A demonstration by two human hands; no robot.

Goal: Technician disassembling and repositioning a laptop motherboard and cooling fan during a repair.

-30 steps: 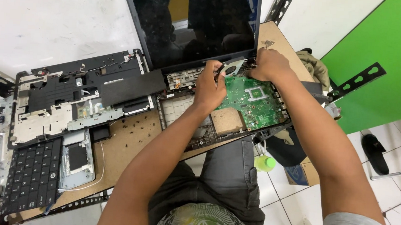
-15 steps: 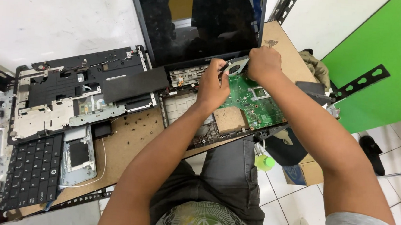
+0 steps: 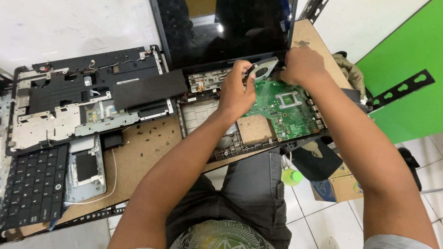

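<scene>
The circuit board [image 3: 284,105] is green with a grey square in the middle. At nine o'clock from it lies a black laptop cover [image 3: 95,96] with silver metal parts. The keyboard [image 3: 33,185] at eight o'clock is black. The wall panel [image 3: 420,54] at three o'clock is bright green.

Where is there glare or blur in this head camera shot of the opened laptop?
Head view: a small bright glare spot sits on the dark laptop screen, which also reflects the room; the left hand, right hand and green circuit board look sharp; the white wall is brightly lit; wide-angle lens bends the edges.
</scene>
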